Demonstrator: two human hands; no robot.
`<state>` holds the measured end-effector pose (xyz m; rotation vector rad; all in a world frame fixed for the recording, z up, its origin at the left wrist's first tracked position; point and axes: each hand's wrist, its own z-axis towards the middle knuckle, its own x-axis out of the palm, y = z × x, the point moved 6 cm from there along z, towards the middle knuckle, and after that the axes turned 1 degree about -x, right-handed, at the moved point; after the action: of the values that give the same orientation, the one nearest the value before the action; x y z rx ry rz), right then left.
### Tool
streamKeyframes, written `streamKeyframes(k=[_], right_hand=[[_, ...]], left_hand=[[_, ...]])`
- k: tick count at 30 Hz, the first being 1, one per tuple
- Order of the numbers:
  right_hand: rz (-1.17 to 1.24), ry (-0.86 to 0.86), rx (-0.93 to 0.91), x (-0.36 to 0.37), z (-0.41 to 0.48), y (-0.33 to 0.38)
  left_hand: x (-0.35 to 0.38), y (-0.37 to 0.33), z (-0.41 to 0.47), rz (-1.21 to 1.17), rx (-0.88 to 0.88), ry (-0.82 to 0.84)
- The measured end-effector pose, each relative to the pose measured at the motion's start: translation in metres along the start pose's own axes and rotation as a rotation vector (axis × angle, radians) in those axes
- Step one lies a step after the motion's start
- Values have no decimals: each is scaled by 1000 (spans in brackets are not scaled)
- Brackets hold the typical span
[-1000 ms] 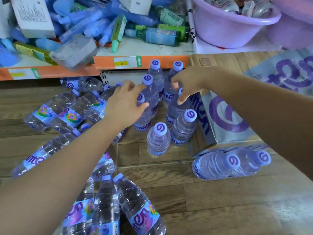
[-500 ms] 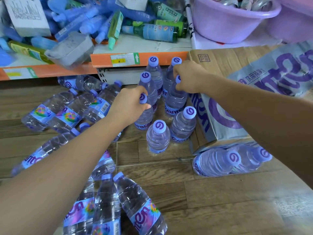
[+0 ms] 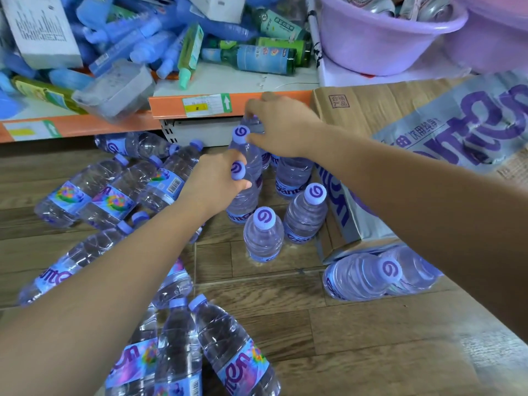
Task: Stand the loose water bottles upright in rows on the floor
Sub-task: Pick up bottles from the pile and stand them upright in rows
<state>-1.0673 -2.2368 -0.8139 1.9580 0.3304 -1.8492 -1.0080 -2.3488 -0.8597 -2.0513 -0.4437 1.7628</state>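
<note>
Left hand is wrapped round the neck of an upright bottle, with the cap poking out past the fingers. Right hand is curled over a rear bottle under the shelf, cap hidden. Clear ribbed plastic, lilac screw caps, wood-plank floor. Loose bottles lie flat to the left. The hands cover most of the rear row.

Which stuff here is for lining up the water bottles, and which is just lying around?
For the job:
left hand gripping a standing bottle
right hand holding a rear bottle
upright bottles
lying bottles on the floor

Just lying about:
purple basin
cardboard box
green bottles on the shelf
</note>
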Motion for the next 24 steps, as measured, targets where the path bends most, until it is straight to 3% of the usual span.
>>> streamKeyframes(k=[4,24], right_hand=[[132,179,-7,25,21,18],[29,154,-41,27,11,0]], left_hand=[[2,-4,-4,40,48,13],[12,-17,-3,7,94,40]])
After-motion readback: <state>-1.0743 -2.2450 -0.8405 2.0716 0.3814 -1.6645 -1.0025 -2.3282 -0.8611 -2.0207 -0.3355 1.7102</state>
